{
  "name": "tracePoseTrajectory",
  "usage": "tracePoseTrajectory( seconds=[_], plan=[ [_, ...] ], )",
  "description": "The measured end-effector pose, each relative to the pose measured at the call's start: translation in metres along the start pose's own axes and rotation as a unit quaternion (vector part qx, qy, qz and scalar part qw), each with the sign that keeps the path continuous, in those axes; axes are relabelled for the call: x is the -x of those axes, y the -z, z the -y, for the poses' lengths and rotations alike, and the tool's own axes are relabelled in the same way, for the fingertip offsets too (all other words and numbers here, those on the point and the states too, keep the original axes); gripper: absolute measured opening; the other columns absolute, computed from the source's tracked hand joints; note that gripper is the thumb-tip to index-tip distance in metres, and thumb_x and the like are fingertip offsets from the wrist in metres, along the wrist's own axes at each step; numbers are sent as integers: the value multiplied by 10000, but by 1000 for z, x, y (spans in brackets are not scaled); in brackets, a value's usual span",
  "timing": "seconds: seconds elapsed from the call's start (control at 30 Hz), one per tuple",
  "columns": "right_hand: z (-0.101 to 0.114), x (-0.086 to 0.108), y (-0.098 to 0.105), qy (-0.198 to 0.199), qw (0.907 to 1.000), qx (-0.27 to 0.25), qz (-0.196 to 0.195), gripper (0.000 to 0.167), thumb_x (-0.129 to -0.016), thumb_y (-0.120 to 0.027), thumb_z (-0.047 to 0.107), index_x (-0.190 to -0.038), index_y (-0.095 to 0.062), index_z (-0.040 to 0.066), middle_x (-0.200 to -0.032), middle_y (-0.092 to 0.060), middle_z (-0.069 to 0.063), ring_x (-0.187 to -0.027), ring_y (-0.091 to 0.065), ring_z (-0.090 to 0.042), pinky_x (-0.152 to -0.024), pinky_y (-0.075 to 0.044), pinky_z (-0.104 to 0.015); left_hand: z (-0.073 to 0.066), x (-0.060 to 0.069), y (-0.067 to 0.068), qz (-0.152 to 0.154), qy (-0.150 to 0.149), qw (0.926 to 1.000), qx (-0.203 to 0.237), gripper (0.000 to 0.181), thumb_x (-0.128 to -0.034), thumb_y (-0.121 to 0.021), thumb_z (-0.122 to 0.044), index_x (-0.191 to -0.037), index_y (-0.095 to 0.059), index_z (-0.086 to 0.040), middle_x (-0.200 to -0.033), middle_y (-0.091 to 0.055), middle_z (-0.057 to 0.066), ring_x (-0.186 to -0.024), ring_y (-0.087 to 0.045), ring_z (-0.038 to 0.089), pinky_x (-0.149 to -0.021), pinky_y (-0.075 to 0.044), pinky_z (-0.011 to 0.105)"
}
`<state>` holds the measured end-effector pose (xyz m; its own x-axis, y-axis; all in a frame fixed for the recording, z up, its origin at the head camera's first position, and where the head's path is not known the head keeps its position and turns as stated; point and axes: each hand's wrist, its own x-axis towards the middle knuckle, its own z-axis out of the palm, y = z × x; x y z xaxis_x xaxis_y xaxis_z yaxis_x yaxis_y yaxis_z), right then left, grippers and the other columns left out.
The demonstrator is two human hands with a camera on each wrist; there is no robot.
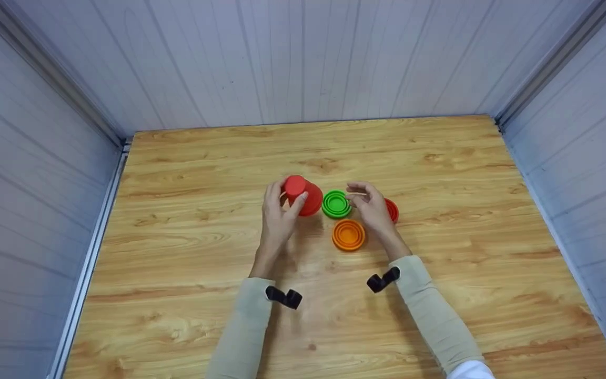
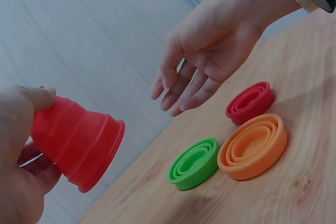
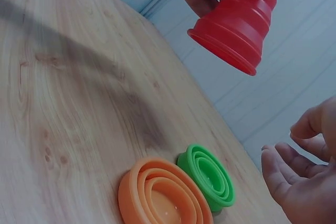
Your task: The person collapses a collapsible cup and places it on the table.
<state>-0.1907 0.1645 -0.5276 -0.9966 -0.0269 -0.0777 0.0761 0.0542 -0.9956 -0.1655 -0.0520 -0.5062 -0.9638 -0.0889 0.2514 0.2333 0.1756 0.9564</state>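
My left hand (image 1: 280, 213) grips a red collapsible cup (image 2: 79, 140) near its narrow base. The cup is stretched to full height and held above the table, its wide rim tilted down toward the right. My right hand (image 1: 372, 209) hovers with loosely bent fingers and nothing between them. Beneath and beside it lie three flattened collapsible cups: a green one (image 1: 336, 204), an orange one (image 1: 349, 235) and a second red one (image 2: 250, 103), which the right hand partly covers in the head view.
The wooden tabletop (image 1: 192, 316) carries the flat cups near its middle. Pale panel walls (image 1: 303, 63) close it in at the back, left and right. A black wrist mount (image 1: 284, 297) sits on the left sleeve, another black mount (image 1: 383, 279) on the right one.
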Motion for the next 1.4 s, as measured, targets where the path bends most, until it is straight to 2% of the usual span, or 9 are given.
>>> tracePoseTrajectory(
  seconds=[0.27, 0.57, 0.7, 0.9, 0.93, 1.07, 1.17, 1.27, 1.4],
  plan=[
    [8, 4, -6, 52, 9997, -132, 216, 344, -942, -475, -45, -1285, -494, -71, -1238, -515, -282, -1079, -583, -333, -974, -478, -474, -6, 3, -6, 129, -55, 9999, 86, 500, -864, -711, -164, -1299, -521, -5, -1218, -497, 139, -1168, -504, 229, -1050, -440, 391],
    [16, 10, -11, -103, 9968, -442, 665, 343, -972, -527, 74, -1284, -489, -63, -1253, -482, -309, -1090, -556, -408, -981, -473, -505, -42, 12, -5, 454, 23, 9989, 139, 487, -871, -685, -79, -1301, -507, 66, -1178, -481, 193, -1165, -529, 279, -1048, -438, 422],
    [17, 11, -12, -262, 9961, -406, 737, 330, -960, -566, 119, -1257, -525, -20, -1194, -523, -263, -976, -614, -271, -957, -487, -515, -41, 12, -7, 524, 1, 9986, 26, 488, -867, -693, -89, -1303, -518, 41, -1201, -486, 199, -1165, -537, 289, -1043, -446, 416],
    [16, 12, -11, -393, 9946, -409, 867, 424, -948, -590, 130, -1306, -483, -70, -1162, -562, -164, -953, -637, -186, -985, -441, -576, -11, 8, -11, 790, 46, 9959, -429, 525, -873, -698, -319, -1353, -532, -190, -1245, -486, 74, -1174, -494, 183, -1001, -459, 449],
    [16, 12, -11, -412, 9945, -380, 880, 437, -946, -595, 136, -1313, -480, -69, -1173, -564, -162, -971, -634, -189, -990, -436, -577, -9, 7, -11, 875, 64, 9955, -357, 527, -873, -696, -323, -1359, -528, -208, -1251, -480, 68, -1185, -483, 181, -982, -471, 459],
    [15, 12, -9, -496, 9950, -127, 856, 448, -933, -618, 164, -1315, -503, -39, -1216, -569, -179, -1033, -615, -196, -1010, -426, -563, -27, 9, -7, 1254, 288, 9915, 196, 512, -904, -665, -203, -1387, -501, -160, -1283, -464, 124, -1243, -466, 258, -943, -508, 484],
    [15, 12, -9, -528, 9951, -51, 840, 417, -927, -624, 161, -1298, -532, -7, -1231, -570, -178, -1056, -605, -197, -1010, -445, -525, -38, 10, -3, 1408, 304, 9892, 274, 454, -950, -592, -181, -1390, -496, -117, -1288, -478, 146, -1260, -459, 281, -978, -486, 480],
    [14, 12, -9, -549, 9947, -98, 859, 390, -923, -627, 136, -1285, -545, 16, -1247, -563, -164, -1062, -604, -200, -1009, -451, -503, -41, 8, 0, 1390, 322, 9894, 255, 395, -1005, -480, -187, -1388, -496, -92, -1287, -501, 154, -1244, -477, 272, -1017, -455, 464],
    [14, 12, -10, -515, 9942, -261, 904, 389, -910, -637, 91, -1281, -543, 16, -1256, -555, -156, -1047, -614, -203, -1007, -439, -534, -38, 6, 0, 1174, 634, 9881, 770, 393, -1043, -361, -169, -1400, -458, -38, -1256, -534, 195, -1222, -511, 286, -965, -501, 453]
  ],
)
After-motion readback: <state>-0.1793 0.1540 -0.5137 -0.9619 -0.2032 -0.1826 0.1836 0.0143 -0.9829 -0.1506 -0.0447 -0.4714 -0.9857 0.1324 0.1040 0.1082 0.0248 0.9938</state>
